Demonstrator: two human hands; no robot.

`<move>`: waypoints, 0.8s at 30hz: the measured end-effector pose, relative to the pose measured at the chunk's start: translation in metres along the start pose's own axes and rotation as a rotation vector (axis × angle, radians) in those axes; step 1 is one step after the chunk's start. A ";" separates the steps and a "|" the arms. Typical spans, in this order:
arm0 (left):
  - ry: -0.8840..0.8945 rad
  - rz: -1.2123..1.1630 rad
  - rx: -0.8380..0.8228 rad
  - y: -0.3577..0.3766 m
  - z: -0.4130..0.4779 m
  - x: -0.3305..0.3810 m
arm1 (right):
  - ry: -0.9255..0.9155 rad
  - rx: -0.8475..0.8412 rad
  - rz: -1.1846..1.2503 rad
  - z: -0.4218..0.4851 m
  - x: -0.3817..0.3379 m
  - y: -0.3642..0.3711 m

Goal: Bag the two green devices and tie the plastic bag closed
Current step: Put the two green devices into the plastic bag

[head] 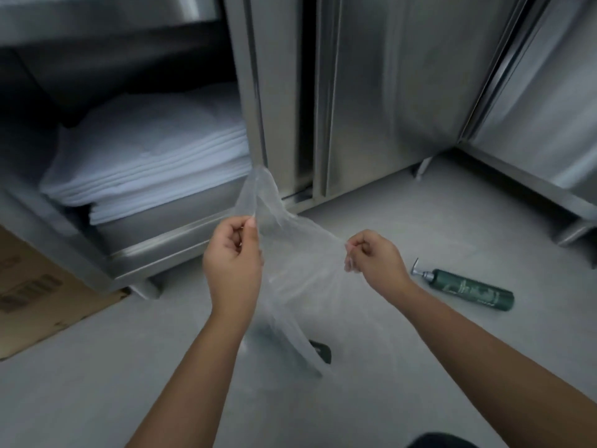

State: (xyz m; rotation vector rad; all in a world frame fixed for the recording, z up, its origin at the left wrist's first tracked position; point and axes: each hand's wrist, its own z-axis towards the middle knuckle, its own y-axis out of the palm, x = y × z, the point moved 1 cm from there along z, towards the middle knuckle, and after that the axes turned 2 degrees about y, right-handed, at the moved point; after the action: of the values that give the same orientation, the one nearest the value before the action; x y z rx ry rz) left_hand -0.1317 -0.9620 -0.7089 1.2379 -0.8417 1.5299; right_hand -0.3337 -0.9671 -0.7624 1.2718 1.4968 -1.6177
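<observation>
A clear plastic bag [290, 253] hangs between my two hands above the grey floor. My left hand [234, 260] pinches its upper edge, with a flap of plastic rising above the fingers. My right hand [376, 258] pinches the opposite edge. A green pump bottle [468, 288] lies on its side on the floor, just right of my right wrist. A dark object [321, 350] lies on the floor behind the bag's lower end, blurred and partly hidden by the plastic.
An open steel cabinet [168, 240] at left holds a stack of folded white cloths [145, 163]. Steel cabinet doors [387, 92] stand ahead and at right. A flattened cardboard box [35, 292] lies at far left.
</observation>
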 end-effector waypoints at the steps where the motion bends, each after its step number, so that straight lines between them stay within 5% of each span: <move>1: -0.002 0.015 0.006 0.014 0.010 0.007 | 0.003 -0.007 0.008 0.003 -0.007 -0.011; 5: -0.002 0.045 0.005 0.066 0.051 0.030 | -0.007 0.019 0.043 0.015 -0.030 -0.059; 11: 0.033 0.050 -0.211 0.140 0.084 0.033 | 0.025 0.167 0.104 0.043 -0.044 -0.110; 24: 0.206 -0.025 -0.571 0.303 0.150 -0.007 | 0.143 0.633 0.161 0.148 -0.010 -0.161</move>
State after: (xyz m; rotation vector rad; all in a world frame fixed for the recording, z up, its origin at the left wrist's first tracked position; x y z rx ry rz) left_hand -0.3742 -1.1925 -0.6618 0.6605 -1.0265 1.2458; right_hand -0.5111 -1.0802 -0.7012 1.8212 0.9411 -2.0013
